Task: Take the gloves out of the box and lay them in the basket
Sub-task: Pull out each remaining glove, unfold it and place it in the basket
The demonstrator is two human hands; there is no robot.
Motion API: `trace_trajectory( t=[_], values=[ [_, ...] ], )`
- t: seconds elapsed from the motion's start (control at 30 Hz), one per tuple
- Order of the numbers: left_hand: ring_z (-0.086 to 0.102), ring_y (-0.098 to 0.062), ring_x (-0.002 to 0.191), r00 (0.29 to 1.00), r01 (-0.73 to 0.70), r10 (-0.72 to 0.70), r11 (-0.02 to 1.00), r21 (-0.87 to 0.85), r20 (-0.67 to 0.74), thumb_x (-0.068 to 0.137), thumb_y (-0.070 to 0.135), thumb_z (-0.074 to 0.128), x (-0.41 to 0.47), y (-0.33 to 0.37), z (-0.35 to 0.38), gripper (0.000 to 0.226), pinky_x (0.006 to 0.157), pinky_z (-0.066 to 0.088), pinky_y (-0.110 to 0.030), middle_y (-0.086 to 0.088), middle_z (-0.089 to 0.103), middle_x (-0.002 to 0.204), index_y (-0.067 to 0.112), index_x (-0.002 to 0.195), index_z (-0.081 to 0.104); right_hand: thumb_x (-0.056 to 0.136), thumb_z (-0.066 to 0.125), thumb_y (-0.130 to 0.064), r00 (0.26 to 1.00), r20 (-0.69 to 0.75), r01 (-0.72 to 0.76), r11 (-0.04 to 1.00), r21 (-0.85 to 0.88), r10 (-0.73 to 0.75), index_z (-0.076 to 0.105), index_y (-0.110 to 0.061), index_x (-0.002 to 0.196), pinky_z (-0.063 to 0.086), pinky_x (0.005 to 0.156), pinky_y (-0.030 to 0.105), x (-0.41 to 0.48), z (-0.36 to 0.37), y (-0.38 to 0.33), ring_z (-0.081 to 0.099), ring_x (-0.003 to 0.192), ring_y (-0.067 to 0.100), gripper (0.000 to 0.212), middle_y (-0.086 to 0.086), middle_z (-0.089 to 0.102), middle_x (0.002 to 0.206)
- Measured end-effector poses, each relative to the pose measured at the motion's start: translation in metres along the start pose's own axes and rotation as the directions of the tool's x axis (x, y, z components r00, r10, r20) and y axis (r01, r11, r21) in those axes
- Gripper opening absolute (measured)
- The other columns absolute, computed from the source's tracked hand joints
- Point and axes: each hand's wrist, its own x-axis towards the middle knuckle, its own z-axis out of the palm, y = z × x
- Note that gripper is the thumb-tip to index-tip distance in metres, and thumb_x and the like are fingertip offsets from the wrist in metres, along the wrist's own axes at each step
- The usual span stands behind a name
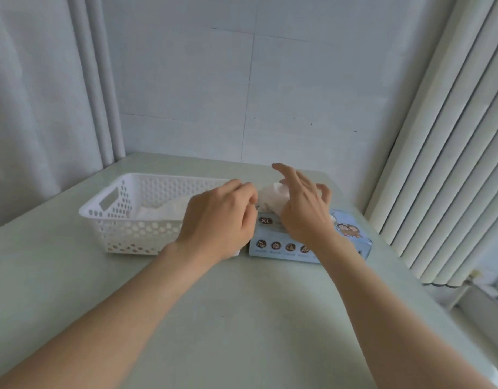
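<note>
— What stood at the left of the surface (242, 318)?

— A white basket (124, 220) full of holes, with white gloves (163, 210) already lying in it.

— And the left hand (217, 220)?

— It hung over the basket's right end, knuckles up, fingers curled. Their tips were at the edge of a white glove (271, 196) that stuck up from the box (270, 245). I could not tell whether they pinched it.

— The right hand (304, 209)?

— It was over the box, just beside the left one, against the glove's other side. The forefinger pointed up and away, and the other fingers were loosely bent. The thumb was hidden, so I could not tell whether it gripped anything.

— Where was the box?

— It lay flat, touching or nearly touching the basket's right end. It was light blue and marked XL. Pale blinds (452, 136) hung to the right.
</note>
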Motion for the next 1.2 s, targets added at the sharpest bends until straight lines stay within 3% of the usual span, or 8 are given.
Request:
trace_trajectory(
  t=[0.2,0.3,0.4,0.57,0.67,0.77,1.0,1.2],
  values=[
    [0.058,-0.023,0.093,0.988,-0.117,0.104,0.987,0.110,0.113,0.088,0.042,0.051,-0.007,0.014,0.025,0.031,0.077,0.051,-0.040,0.004,0.064,0.092,0.019,0.098,0.069,0.088,0.054,-0.014,0.998,0.023,-0.057,0.992,-0.116,0.060,0.054,-0.025,0.143,0.016,0.118,0.046,-0.007,-0.008,0.017,0.049,0.129,0.026,0.056,0.003,0.055,0.128],
    [0.059,-0.025,0.096,0.986,-0.127,0.104,0.976,0.175,0.133,0.086,0.029,0.055,-0.007,0.014,0.029,0.028,0.082,0.049,-0.041,0.002,0.068,0.096,0.017,0.109,0.068,0.083,0.057,-0.027,0.999,-0.022,-0.031,0.973,-0.228,0.027,0.071,-0.020,0.109,0.022,0.109,0.044,-0.010,-0.010,0.026,0.053,0.112,0.029,0.030,0.002,0.054,0.103],
    [0.060,-0.025,0.093,0.992,-0.078,0.056,0.978,0.192,0.114,0.086,0.025,0.058,-0.007,0.016,0.030,0.028,0.081,0.048,-0.041,0.003,0.069,0.093,0.016,0.111,0.062,0.072,0.055,-0.039,0.994,-0.070,0.068,0.966,-0.251,-0.088,0.072,-0.016,0.090,0.026,0.105,0.041,-0.015,-0.012,0.036,0.052,0.101,0.029,0.034,0.000,0.047,0.096],
    [0.059,-0.028,0.100,0.992,-0.119,0.107,0.973,0.197,0.069,0.085,0.025,0.062,-0.009,0.019,0.029,0.048,0.086,0.045,-0.042,0.000,0.068,0.105,0.017,0.132,0.058,0.090,0.052,-0.053,0.961,-0.123,0.257,0.965,0.055,-0.249,0.069,-0.014,0.074,0.046,0.085,0.035,-0.026,-0.019,0.048,0.058,0.093,0.022,0.046,0.005,0.054,0.120],
    [0.055,-0.030,0.115,0.982,-0.173,0.153,0.961,0.218,0.107,0.089,0.027,0.058,-0.009,0.018,0.028,0.053,0.096,0.043,-0.044,-0.004,0.059,0.132,0.025,0.142,0.057,0.086,0.054,-0.037,0.930,-0.302,0.268,0.949,0.169,-0.209,0.055,-0.019,0.060,0.052,0.073,0.041,-0.026,-0.020,0.044,0.060,0.081,0.019,0.032,0.002,0.062,0.099],
    [0.054,-0.031,0.120,0.970,-0.235,0.216,0.948,0.214,0.106,0.095,0.033,0.053,-0.010,0.017,0.029,0.039,0.102,0.039,-0.046,-0.004,0.059,0.138,0.027,0.131,0.067,0.077,0.062,-0.028,0.920,-0.347,0.248,0.956,0.154,-0.183,0.065,-0.017,0.078,0.052,0.070,0.044,-0.025,-0.018,0.040,0.058,0.070,0.018,0.012,-0.005,0.064,0.081],
    [0.058,-0.023,0.121,0.964,-0.258,0.236,0.940,0.222,0.121,0.103,0.046,0.046,-0.008,0.017,0.038,0.038,0.106,0.039,-0.047,0.006,0.067,0.134,0.024,0.121,0.072,0.079,0.073,-0.029,0.943,-0.329,0.025,0.980,0.195,0.041,0.054,-0.024,0.134,0.045,0.091,0.035,-0.027,-0.015,0.035,0.052,0.109,0.024,0.059,-0.002,0.044,0.124],
    [0.058,-0.025,0.115,0.961,-0.266,0.235,0.929,0.258,0.142,0.106,0.041,0.042,-0.009,0.021,0.038,0.041,0.107,0.037,-0.048,0.011,0.070,0.124,0.032,0.144,0.054,0.083,0.064,-0.039,0.958,-0.137,-0.218,0.949,0.229,0.253,0.041,-0.027,0.130,0.060,0.067,0.046,-0.029,-0.024,0.029,0.066,0.074,0.028,0.054,0.002,0.068,0.088]
  ],
)
